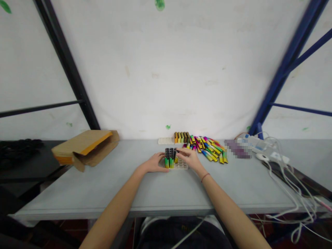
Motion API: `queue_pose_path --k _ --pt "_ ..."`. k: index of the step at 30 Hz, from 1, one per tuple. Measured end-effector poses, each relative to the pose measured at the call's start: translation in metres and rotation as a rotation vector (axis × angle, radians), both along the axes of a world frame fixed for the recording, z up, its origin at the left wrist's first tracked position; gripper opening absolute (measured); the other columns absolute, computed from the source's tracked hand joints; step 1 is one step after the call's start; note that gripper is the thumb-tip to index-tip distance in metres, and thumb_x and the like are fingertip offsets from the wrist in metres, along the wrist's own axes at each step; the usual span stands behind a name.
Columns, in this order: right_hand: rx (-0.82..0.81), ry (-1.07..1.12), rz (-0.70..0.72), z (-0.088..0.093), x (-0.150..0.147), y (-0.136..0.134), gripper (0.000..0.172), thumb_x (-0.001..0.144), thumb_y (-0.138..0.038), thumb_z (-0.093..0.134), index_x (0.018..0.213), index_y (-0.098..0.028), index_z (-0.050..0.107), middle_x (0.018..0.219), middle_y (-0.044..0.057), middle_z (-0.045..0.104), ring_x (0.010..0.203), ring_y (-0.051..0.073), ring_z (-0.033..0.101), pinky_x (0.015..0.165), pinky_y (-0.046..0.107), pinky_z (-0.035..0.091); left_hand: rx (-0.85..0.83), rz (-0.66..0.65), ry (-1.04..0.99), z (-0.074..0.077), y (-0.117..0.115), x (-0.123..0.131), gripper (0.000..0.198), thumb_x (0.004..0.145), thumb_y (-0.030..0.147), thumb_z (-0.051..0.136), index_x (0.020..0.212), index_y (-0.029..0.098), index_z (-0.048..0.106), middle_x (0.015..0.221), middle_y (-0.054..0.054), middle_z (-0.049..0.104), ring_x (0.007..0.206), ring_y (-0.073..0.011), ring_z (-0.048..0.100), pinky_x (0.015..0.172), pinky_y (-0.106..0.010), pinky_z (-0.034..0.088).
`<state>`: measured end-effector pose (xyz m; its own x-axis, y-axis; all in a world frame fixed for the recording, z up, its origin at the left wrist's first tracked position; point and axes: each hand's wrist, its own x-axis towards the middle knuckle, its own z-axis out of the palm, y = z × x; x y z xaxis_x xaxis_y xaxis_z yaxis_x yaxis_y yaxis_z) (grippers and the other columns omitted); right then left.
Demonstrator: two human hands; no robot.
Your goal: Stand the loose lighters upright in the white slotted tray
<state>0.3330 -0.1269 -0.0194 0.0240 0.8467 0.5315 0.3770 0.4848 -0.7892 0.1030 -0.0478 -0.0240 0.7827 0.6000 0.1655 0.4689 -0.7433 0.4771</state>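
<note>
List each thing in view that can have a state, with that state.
Brown cardboard box: open, flap hanging
White rectangular tray at the hands: partly filled
Green-and-yellow lighters with black tops: upright in that tray
Orange-and-gold lighters behind: upright in rows
Shiny multicoloured lighters: loose, lying scattered
White rectangular tray at the back: lying flat
White cables: tangled
Left hand: spread beside the green-and-yellow lighters
Right hand: fingertips beside them, grip unclear
</note>
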Motion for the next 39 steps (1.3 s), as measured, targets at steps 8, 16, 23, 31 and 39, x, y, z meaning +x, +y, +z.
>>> queue_pose_path --k 8,16,23,31,39 --pt "0.015 -0.126 -0.022 0.002 -0.001 -0.003 0.036 0.084 -0.04 0.06 0.109 -0.018 0.07 0.091 0.008 0.069 0.078 0.018 0.062 0.066 0.028 0.05 -0.005 -0.004 -0.001 0.001 0.001 0.0 0.083 0.063 0.056 0.077 0.131 0.015 0.052 0.137 -0.014 0.048 0.126 -0.0354 0.043 0.108 -0.044 0.032" --pt "-0.189 -0.517 -0.623 0.013 0.025 -0.011 0.033 0.089 -0.024 0.045 0.112 -0.015 0.068 0.109 0.016 0.064 0.105 0.027 0.055 0.091 0.04 0.042 0.009 0.0 0.006 0.0 0.001 0.0 0.083 0.063 0.059 0.077 0.129 0.016 0.053 0.136 -0.013 0.049 0.124 -0.0352 0.044 0.107 -0.045 0.033" --pt "-0.597 -0.762 -0.93 0.01 0.061 -0.019 0.033 0.087 -0.017 0.042 0.105 -0.011 0.07 0.116 0.022 0.058 0.114 0.037 0.048 0.087 0.045 0.042 0.019 -0.012 0.046 0.001 0.002 0.0 0.081 0.066 0.057 0.076 0.13 0.012 0.052 0.137 -0.017 0.046 0.127 -0.0351 0.042 0.108 -0.047 0.031" --pt "-0.645 -0.83 -0.869 0.006 0.054 -0.015 0.039 0.084 -0.009 0.039 0.115 -0.008 0.062 0.108 0.023 0.063 0.105 0.034 0.059 0.082 0.041 0.045 0.016 -0.026 0.013 0.0 0.003 0.0 0.078 0.065 0.056 0.076 0.128 0.015 0.053 0.136 -0.015 0.048 0.125 -0.0354 0.043 0.108 -0.049 0.031" --pt "-0.636 -0.788 -0.721 0.003 0.062 -0.011 0.036 0.082 -0.009 0.045 0.115 -0.004 0.058 0.106 0.024 0.065 0.1 0.031 0.063 0.08 0.034 0.045 0.009 -0.021 0.011 0.001 0.003 0.0 0.079 0.065 0.056 0.077 0.127 0.014 0.054 0.135 -0.015 0.048 0.126 -0.0353 0.043 0.108 -0.046 0.031"
